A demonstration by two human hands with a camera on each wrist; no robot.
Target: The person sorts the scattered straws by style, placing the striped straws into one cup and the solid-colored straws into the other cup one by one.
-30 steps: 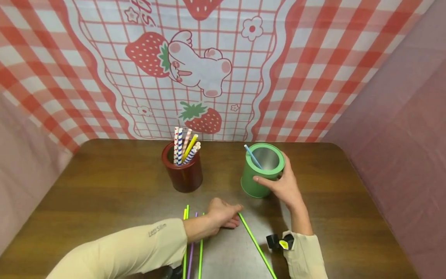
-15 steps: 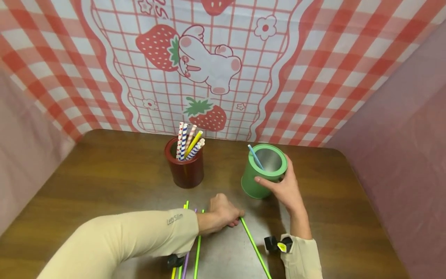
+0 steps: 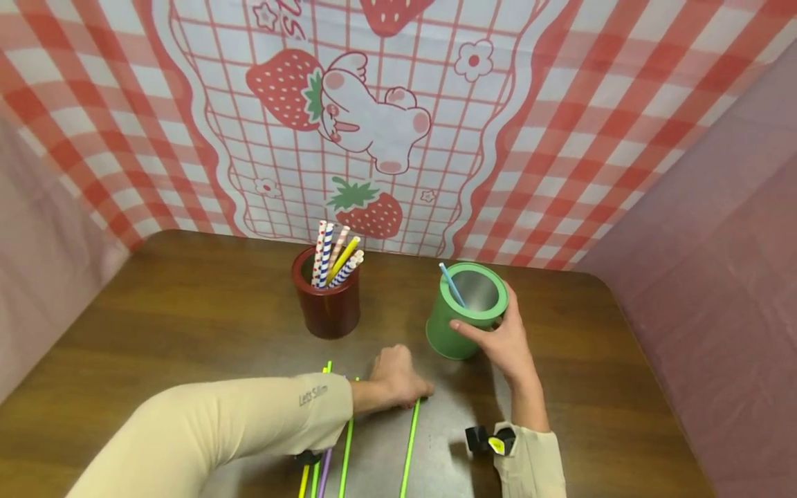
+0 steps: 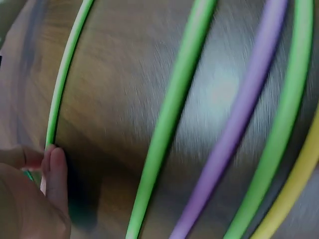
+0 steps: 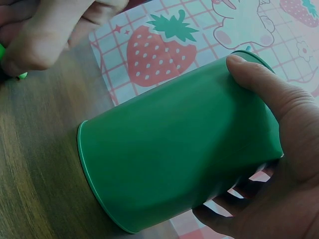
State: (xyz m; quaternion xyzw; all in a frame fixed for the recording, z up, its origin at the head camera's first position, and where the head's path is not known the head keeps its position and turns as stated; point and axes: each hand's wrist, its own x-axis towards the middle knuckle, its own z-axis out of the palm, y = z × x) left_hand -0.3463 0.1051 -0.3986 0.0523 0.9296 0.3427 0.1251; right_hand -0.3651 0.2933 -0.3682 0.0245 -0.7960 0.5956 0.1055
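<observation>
My left hand [image 3: 397, 377] is low over the table, just left of the green can, its thumb and fingers pinching the far end of a thin green straw [image 3: 409, 443]. In the left wrist view the fingertips [image 4: 57, 159] close on that straw against the wood. My right hand [image 3: 510, 346] grips the green can [image 3: 445, 339] from its right side, thumb across the front and fingers round the back. The can stands on the table with a light blue straw [image 3: 452, 285] leaning inside it. In the right wrist view, the can's wall [image 5: 174, 149] fills the middle.
Under my left forearm lie more straws: green [image 3: 347, 449], purple [image 4: 229, 134] and yellow [image 4: 294, 184] among them. A dark red can [image 3: 331, 315] holding several striped straws and a yellow one stands back left. A strawberry-print cloth [image 3: 274, 159] hangs behind the table.
My left hand has drawn slightly left, and the pinched green straw has swung from slanting right to leaning left at its near end. My right hand keeps its hold on the can.
</observation>
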